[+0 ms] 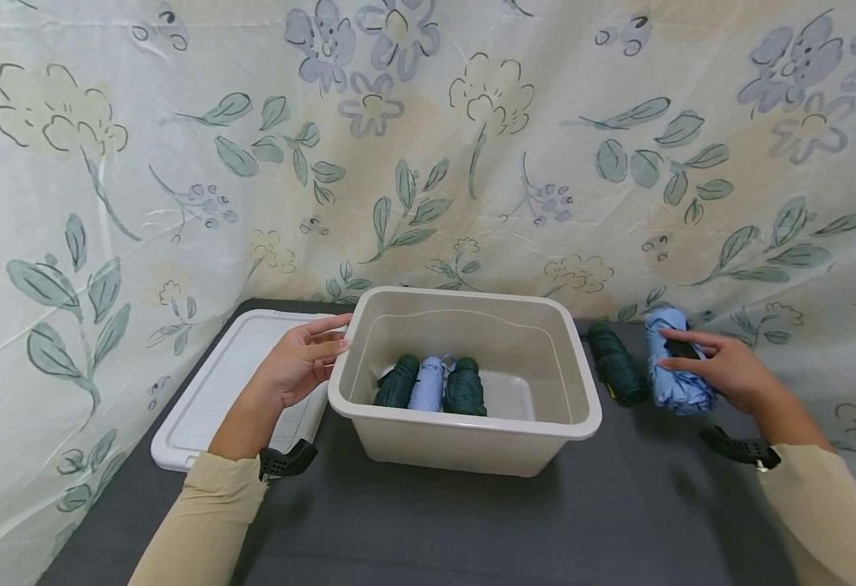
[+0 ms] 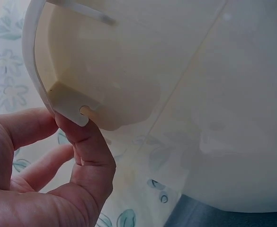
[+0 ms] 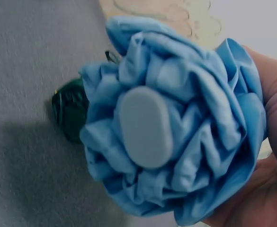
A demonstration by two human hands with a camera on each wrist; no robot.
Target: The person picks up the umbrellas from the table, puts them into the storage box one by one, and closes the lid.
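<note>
- Left hand [image 1: 299,362]: yours, grasping the left rim of the cream bin [image 1: 465,448], thumb and fingers at the lip; probably there to steady it.
- Right hand [image 1: 731,370]: yours, grasping the light-blue bundle [image 1: 680,396] across its middle, thumb and fingers on opposite sides, a hold that likely keeps the loose folds together. Pale oval cap [image 3: 147,126] at one end. Located right of the bin; whether it is lifted, you cannot tell.
- Dark-green bundle [image 1: 616,366]: on the worktop [image 1: 435,529], between bin and light-blue bundle, close to both.
- Inside the bin, toward its left: green bundle [image 1: 397,382], pale-blue bundle [image 1: 427,385], second green bundle [image 1: 465,389], side by side, presumably aligned to save width. Near ends hidden by the front wall.
- White lid [image 1: 226,382]: flat, left of the bin, probably set aside to leave the mouth open.
- Edges and room: raised rim all round; bare bin floor right of the row; floral cloth [image 1: 472,163] close behind; worktop stretching in front, toward you.
</note>
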